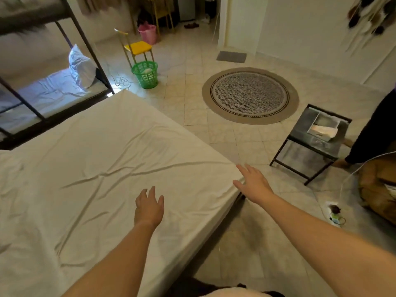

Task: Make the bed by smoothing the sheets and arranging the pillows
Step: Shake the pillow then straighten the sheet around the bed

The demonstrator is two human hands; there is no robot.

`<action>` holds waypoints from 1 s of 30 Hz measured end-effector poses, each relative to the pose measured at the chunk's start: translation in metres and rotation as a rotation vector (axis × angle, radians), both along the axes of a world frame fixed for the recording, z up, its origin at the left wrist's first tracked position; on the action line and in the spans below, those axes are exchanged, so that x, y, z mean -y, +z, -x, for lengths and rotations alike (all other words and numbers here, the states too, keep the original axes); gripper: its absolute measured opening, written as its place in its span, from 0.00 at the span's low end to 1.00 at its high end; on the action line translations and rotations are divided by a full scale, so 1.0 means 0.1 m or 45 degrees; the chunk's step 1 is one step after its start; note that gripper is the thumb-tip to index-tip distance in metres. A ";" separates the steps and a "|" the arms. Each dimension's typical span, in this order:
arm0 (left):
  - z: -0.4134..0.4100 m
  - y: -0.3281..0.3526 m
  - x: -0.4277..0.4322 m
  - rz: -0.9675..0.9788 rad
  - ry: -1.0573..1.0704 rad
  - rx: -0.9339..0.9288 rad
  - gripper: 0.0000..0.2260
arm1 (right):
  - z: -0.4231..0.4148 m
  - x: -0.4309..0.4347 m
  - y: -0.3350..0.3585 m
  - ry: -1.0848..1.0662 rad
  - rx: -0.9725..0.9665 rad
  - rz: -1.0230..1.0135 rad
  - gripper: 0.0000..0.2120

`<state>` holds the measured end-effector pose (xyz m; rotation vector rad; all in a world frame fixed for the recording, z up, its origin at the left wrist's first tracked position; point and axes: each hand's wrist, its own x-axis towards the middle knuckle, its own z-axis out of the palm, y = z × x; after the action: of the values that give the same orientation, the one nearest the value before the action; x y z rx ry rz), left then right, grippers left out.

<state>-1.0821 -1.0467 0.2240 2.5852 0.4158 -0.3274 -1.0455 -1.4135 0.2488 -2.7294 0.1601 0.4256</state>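
1. The bed [192, 221], covered by a white sheet [96, 168], is spread out under the left hand [149, 207] and way off to its left. Long creases are seen across the sheet, mostly ahead and left of that hand. The bed's near corner is where the right hand [252, 185] is held.
2. A bunk bed [42, 116] is set far ahead and left of the left hand, just past the bed's far edge. Its lower bunk is covered in rumpled white bedding.
3. A round rug [250, 95] is laid on the tiled floor [188, 99], well ahead of the right hand.
4. A small black-framed surface [300, 133] is stood near the right hand, to its right and a bit ahead. An open box [323, 127] is carried on it.
5. A pillow [82, 68] is propped upright at the end of the lower bunk, far ahead of the left hand.
6. A yellow chair [138, 47] is placed well ahead of the left hand, with a green basket [145, 75] just in front of it.
7. Right hand: fingers are stretched out and spread apart, and nothing is gripped. The fingertips are reached past the bed's corner, over the floor.
8. Left hand: it is held palm down over the sheet with fingers loosely apart, and nothing is held. Whether the sheet is actually touched can't be told tbh.
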 end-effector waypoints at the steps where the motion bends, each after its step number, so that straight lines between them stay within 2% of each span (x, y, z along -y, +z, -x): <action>1: -0.03 0.00 0.17 0.007 0.025 0.001 0.26 | -0.13 0.15 0.01 0.038 -0.004 0.011 0.34; 8: -0.46 0.05 0.96 0.026 0.141 -0.006 0.26 | -0.99 0.79 0.06 0.202 0.037 0.045 0.33; 21: -2.22 -0.07 1.76 0.079 0.273 -0.045 0.25 | -2.88 1.27 -0.07 0.376 -0.007 0.051 0.33; 30: -3.22 -0.22 2.17 0.075 0.522 -0.086 0.25 | -4.43 1.53 -0.32 0.616 -0.035 0.067 0.33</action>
<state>-0.7601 -1.2635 0.2025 2.3620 0.9265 -0.2756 -0.6021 -1.5668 0.2167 -2.7991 -0.4985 0.5936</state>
